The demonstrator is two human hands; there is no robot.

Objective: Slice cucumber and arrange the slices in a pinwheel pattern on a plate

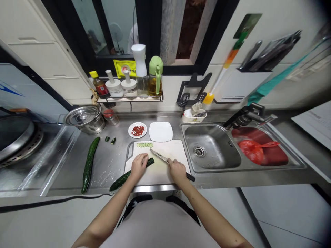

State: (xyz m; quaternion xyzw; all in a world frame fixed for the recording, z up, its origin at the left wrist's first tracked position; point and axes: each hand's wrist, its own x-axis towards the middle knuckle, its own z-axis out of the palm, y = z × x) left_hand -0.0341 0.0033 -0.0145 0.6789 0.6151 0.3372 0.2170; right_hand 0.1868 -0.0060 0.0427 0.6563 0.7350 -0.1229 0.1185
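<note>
White wall (170, 91) behind a stainless-steel bench (106, 162), bright with reflected light. Above, a dark-framed window (148, 24): through the left pane (119, 15), a pale room with a fan (116, 32); on the right, grey and dark reddish-brown strips (190, 34). White panels (36, 58) with recessed grips at the upper left. Narrow wire shelf (144, 100) beneath the window. Two-basin steel sink (219, 155) set into the bench on the right. Below the front edge (155, 188), pale surfaces (31, 224), floor or cabinet fronts hard to tell apart.

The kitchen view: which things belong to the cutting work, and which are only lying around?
Belonging: knife in the right hand, cucumber under the left hand, cucumber slices, cutting board, probably the whole cucumber.

Just lying about, apparently: lidded pot, red bag, oil pitcher.
</note>
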